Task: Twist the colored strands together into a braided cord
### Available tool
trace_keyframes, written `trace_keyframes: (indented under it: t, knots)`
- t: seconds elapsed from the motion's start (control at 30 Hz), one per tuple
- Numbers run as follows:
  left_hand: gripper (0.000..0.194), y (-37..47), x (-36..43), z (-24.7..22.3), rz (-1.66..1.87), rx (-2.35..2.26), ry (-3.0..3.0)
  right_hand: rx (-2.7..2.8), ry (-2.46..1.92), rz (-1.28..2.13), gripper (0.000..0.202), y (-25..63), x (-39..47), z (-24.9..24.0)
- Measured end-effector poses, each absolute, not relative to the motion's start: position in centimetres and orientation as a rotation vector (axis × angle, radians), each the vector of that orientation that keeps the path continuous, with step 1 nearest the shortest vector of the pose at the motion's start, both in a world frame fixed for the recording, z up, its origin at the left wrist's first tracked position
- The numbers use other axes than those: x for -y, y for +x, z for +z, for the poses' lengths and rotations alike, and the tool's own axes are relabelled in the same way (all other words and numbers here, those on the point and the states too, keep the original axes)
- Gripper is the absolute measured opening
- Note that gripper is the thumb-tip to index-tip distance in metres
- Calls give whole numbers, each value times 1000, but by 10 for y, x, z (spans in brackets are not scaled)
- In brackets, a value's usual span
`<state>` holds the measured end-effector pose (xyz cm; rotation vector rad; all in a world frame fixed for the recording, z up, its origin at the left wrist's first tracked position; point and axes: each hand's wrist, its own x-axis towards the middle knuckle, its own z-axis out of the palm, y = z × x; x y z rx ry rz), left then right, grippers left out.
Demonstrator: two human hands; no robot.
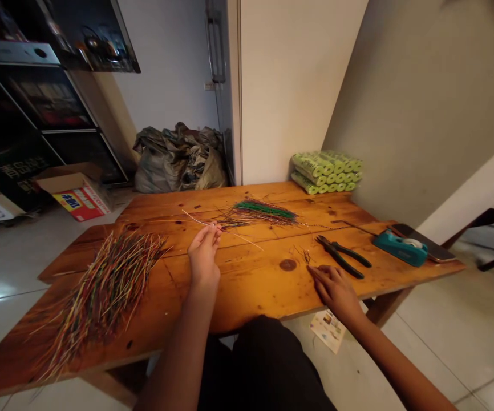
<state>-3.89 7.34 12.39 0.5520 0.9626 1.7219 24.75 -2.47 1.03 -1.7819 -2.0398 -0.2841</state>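
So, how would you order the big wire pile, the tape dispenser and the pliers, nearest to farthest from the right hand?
1. Pliers: just beyond the right hand.
2. Tape dispenser: farther to the right.
3. Big wire pile: far over on the left.

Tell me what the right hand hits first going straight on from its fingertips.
The short wires, just off the right hand's fingertips, possibly touching already; depth is unclear. Beyond them, roughly in line, probably the green bundle.
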Motion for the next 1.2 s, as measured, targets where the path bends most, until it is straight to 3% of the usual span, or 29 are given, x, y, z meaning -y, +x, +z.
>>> trace_keyframes:
  t: [0.83, 1.2]
  knots:
    - [13, -32, -71, 123, 1635, -1001, 620, 2144, -1724, -256, 31, 257, 26, 15]
    - [17, -34, -62, 130, 1581, -946, 622, 2335, -1419, 36, 30, 258, 72, 20]
